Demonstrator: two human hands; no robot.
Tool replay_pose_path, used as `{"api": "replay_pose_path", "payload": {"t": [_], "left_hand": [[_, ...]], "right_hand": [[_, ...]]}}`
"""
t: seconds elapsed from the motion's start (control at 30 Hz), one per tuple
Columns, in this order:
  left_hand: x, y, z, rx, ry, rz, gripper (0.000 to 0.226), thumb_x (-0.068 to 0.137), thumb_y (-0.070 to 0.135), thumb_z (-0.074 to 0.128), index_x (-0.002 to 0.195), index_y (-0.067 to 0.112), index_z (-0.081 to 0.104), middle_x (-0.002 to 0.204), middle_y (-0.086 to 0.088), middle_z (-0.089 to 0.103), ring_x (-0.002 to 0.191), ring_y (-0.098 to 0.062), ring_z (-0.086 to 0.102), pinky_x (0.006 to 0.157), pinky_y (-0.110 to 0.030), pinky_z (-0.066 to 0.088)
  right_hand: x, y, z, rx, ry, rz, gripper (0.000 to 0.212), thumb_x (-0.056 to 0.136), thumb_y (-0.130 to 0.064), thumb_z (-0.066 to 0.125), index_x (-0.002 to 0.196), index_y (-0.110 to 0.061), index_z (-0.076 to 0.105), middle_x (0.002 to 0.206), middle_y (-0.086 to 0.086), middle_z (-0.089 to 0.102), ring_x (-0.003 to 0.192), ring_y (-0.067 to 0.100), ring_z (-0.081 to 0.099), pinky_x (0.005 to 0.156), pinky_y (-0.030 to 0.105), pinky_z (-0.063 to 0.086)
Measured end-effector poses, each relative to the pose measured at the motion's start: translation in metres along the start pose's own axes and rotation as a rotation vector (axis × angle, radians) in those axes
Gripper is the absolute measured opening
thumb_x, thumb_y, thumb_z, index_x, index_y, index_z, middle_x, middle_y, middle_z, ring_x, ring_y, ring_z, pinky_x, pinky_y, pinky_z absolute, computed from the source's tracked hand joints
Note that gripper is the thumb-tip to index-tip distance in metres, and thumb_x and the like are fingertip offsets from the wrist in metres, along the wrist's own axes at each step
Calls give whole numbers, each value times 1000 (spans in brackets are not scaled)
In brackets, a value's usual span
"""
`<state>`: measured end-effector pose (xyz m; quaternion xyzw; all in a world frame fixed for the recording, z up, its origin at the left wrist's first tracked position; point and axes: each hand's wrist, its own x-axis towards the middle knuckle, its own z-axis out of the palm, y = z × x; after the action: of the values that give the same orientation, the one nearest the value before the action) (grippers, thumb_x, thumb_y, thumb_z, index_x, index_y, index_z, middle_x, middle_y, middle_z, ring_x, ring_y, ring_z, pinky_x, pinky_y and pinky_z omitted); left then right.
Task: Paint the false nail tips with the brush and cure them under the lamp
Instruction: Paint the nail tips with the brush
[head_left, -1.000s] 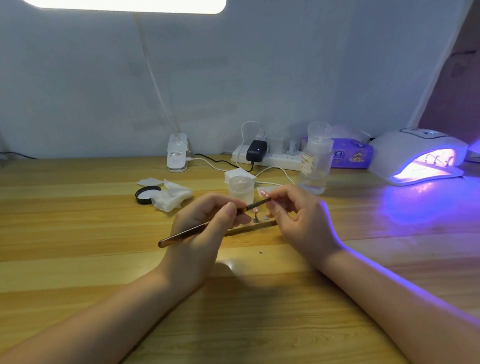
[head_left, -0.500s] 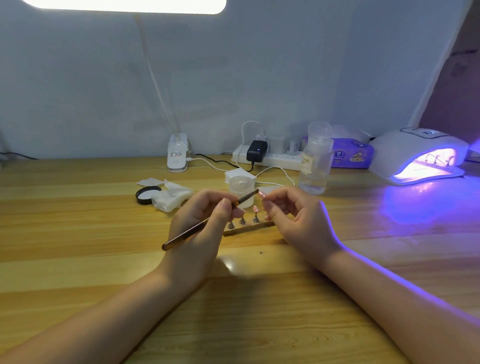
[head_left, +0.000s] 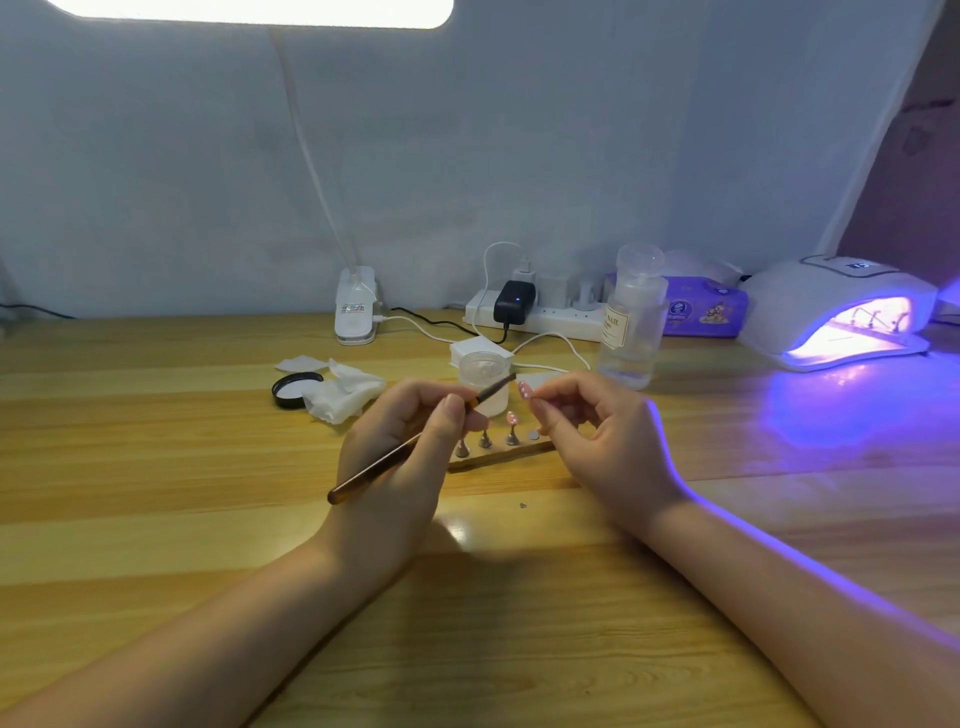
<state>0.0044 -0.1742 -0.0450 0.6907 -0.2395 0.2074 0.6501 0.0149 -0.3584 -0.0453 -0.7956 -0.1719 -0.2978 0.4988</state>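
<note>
My left hand (head_left: 400, 447) grips a thin brown brush (head_left: 384, 462), its dark tip pointing up and right over a small clear cup (head_left: 484, 382). My right hand (head_left: 602, 441) pinches a pink false nail tip (head_left: 524, 389) just right of the brush tip. Between my hands lies a wooden strip (head_left: 498, 458) with small metal stands; one stand carries another pink nail tip (head_left: 511, 418). The white curing lamp (head_left: 836, 306) glows purple at the far right, with stands inside it.
A clear liquid bottle (head_left: 631, 322) stands behind my right hand. White wipes (head_left: 343, 397) and a black lid (head_left: 296, 388) lie to the left. A power strip (head_left: 535, 312), a purple tissue pack (head_left: 701, 312) and a white lamp clamp (head_left: 356, 306) line the back wall.
Both hands have drawn apart and lifted slightly, uncovering the stands on the strip. The brush tip has risen toward the cup, and the held nail tip has moved right.
</note>
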Motion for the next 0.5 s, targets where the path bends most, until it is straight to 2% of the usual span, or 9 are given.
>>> {"api": "replay_pose_path", "payload": {"t": [0.2, 0.33, 0.5], "left_hand": [[-3, 2, 1, -34, -70, -25, 19, 86, 35, 58, 95, 24, 70, 89, -1, 75, 88, -17, 72, 80, -29, 57], [-4, 4, 0, -37, -93, -3, 20, 85, 33, 56, 91, 19, 70, 83, 1, 75, 82, -13, 71, 75, -20, 54], [-2, 1, 0, -3, -53, 7, 21, 86, 37, 53, 95, 23, 66, 86, 4, 73, 85, -12, 70, 75, -21, 54]], "right_hand": [[0, 1, 0, -29, 8, -15, 11, 84, 0, 69, 93, -7, 72, 77, 3, 69, 71, 16, 64, 67, 31, 55], [1, 3, -1, -40, 16, -7, 12, 84, -2, 69, 94, -10, 71, 77, 1, 68, 72, 17, 65, 68, 32, 55], [1, 3, 0, -76, 15, -39, 11, 84, -4, 70, 94, -10, 71, 78, 1, 68, 72, 13, 63, 68, 28, 55]]}}
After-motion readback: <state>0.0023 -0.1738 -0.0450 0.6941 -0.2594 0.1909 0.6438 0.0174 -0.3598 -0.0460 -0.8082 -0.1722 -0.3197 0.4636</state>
